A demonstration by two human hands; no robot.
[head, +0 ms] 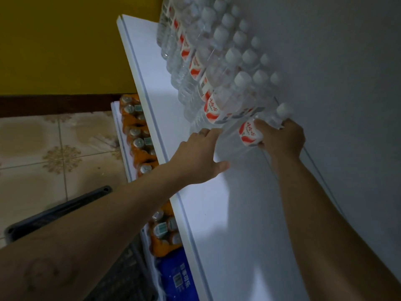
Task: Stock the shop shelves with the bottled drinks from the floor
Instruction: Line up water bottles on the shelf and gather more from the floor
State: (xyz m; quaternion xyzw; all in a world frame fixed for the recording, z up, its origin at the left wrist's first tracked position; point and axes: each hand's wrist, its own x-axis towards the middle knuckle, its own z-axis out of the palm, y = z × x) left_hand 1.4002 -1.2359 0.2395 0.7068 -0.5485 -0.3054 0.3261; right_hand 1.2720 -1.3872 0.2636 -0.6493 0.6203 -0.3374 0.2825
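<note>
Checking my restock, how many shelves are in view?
2: the upper shelf holding water bottles, and a lower shelf with orange can packs beneath it. Others may be hidden.

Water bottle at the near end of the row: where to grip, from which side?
Round the labelled body of the water bottle, from the bare near side of the shelf. The row packs its far side and the back panel is close behind. The right hand grips it so.
</note>
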